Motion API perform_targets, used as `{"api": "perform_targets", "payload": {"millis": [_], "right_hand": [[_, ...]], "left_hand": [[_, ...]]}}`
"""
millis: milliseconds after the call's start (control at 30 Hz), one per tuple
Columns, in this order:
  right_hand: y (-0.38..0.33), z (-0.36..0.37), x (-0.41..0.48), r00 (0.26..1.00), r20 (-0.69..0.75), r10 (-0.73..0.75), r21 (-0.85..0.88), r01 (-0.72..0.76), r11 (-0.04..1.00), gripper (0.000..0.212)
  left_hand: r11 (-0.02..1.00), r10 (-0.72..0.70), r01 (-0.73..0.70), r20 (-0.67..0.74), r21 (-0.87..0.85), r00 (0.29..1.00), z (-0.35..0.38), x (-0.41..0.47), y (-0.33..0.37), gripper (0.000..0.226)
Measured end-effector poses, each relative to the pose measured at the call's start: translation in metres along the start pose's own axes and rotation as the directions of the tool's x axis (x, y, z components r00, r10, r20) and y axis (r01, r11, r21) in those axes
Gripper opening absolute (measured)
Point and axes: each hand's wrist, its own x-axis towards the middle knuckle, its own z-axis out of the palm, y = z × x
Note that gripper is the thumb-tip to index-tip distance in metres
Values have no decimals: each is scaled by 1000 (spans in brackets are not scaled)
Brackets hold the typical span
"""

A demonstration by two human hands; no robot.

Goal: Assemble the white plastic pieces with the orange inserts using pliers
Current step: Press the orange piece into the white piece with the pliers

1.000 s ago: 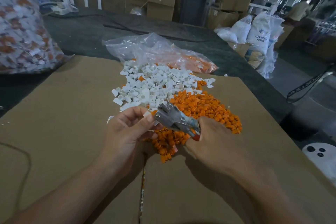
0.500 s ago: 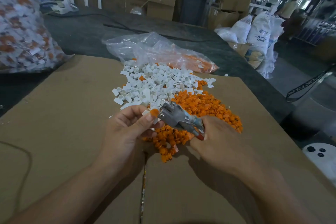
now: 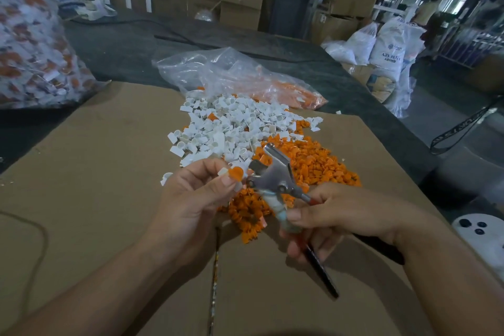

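Cardboard point(image 3: 95, 172) covers the counter; above it the right hand point(image 3: 335, 215) grips the pliers point(image 3: 275, 174) by the handles. The left hand point(image 3: 191, 199) pinches a white piece point(image 3: 222, 171) bearing an orange insert point(image 3: 236, 173), just beside the plier head. Beyond lie the orange heap point(image 3: 321, 166), the white heap point(image 3: 231, 125), then a clear bag point(image 3: 231, 73).

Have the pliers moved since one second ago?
Yes. The pliers in the right hand opened: their upper tip swung away from the person, farther over the orange pile.
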Motion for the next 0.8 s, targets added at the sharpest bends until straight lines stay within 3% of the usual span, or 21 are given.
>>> {"api": "perform_targets", "payload": {"millis": [100,233,333,400,533,667,800], "right_hand": [[3,-1,10,997,78,1,65,-6,998,40],[3,-3,14,996,88,-11,66,5,998,27],[2,-1,13,994,-93,-53,-122,41,992,29],[1,4,15,953,-279,-121,-312,30,950,43],[3,16,17,864,-452,-222,-664,-160,730,78],[24,22,22,837,-497,-229,-778,-312,545,104],[38,33,30,756,-566,-327,-746,-302,594,87]], "left_hand": [[997,-78,78,-8,-17,997,1,-1,0,30],[992,-128,128,-91,-3,988,4,-1,0,9],[990,-137,139,-126,6,983,5,1,-2,7],[990,-139,141,-133,7,981,4,2,-2,7],[995,-101,103,-137,7,985,3,2,-3,8],[994,-105,110,-143,24,984,2,3,-4,4],[994,-98,105,-155,38,983,-1,3,-5,6]]}}
